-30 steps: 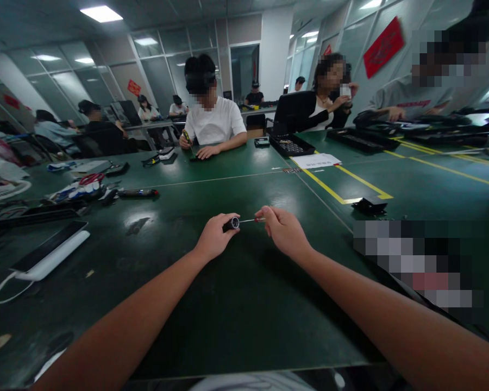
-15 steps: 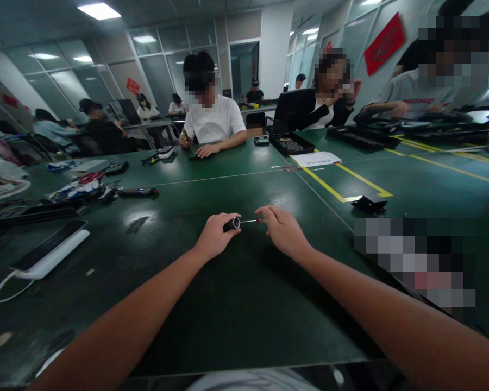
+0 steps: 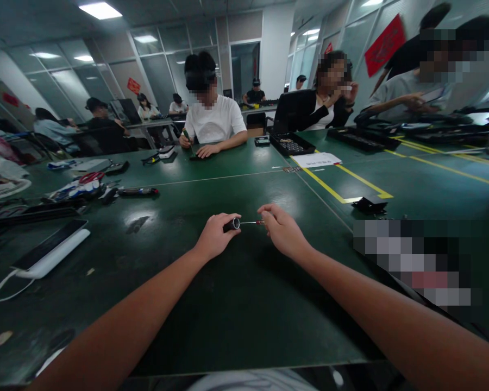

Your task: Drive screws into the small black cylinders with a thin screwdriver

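Note:
My left hand (image 3: 215, 237) grips a small black cylinder (image 3: 231, 224) with a silver end, held just above the green table (image 3: 228, 304). My right hand (image 3: 283, 231) pinches a thin screwdriver (image 3: 250, 222) with a red collar. Its metal tip points into the silver end of the cylinder. Both hands sit close together at the middle of the table, forearms stretched out from the near edge.
A white power bank with a phone on it (image 3: 49, 254) lies at the left. Tools and scissors (image 3: 90, 187) lie farther left-back. A small black part (image 3: 370, 204) sits by yellow floor-tape lines. A black tray (image 3: 291, 144) and paper (image 3: 317, 159) are beyond. Several people sit around the table.
My hands and the screwdriver have barely moved. The people at the far right have shifted their arms and heads.

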`<move>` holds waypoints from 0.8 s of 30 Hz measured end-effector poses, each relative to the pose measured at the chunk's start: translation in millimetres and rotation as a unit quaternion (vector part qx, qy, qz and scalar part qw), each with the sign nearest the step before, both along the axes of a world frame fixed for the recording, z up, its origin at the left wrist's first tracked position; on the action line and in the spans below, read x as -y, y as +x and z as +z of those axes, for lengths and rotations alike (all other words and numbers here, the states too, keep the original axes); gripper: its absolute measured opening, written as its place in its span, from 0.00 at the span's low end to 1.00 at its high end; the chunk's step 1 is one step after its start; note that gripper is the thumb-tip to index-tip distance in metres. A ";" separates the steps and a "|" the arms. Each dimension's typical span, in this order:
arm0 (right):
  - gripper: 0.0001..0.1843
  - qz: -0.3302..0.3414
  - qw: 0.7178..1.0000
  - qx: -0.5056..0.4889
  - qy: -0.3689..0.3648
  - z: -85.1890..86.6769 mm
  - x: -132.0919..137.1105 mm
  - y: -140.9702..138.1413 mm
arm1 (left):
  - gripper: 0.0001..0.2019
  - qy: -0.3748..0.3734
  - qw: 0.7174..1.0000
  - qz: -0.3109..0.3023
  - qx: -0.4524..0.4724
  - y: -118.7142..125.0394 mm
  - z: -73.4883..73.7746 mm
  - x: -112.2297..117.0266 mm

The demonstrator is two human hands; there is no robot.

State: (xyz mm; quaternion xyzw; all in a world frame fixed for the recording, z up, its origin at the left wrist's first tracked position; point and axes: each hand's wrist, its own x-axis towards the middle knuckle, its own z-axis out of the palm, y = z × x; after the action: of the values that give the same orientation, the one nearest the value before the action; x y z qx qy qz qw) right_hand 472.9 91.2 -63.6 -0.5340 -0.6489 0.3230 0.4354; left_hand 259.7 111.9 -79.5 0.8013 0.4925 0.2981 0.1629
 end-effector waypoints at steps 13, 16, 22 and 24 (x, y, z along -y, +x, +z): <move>0.19 0.010 0.999 -0.040 0.015 -2.1 2.5 -2.4 | 0.17 -0.002 0.999 0.014 0.045 -2.3 -2.1 -1.0; 0.18 0.006 1.000 -0.012 0.010 -0.4 4.9 -3.0 | 0.18 0.002 0.999 0.013 0.045 -2.4 -3.3 -1.8; 0.11 0.024 0.996 -0.089 0.015 -2.2 4.2 -4.3 | 0.18 0.003 0.999 0.019 0.047 -2.9 -3.2 -1.6; 0.09 0.027 0.996 -0.087 0.022 -2.7 4.0 -4.0 | 0.18 0.001 0.999 0.018 0.037 -1.8 -1.7 -0.3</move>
State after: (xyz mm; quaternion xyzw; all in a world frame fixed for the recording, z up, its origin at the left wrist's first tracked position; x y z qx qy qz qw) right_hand 468.9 87.2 -66.3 -0.4762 -0.6296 0.3655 0.4933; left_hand 257.9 112.2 -81.2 0.7805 0.5003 0.3312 0.1752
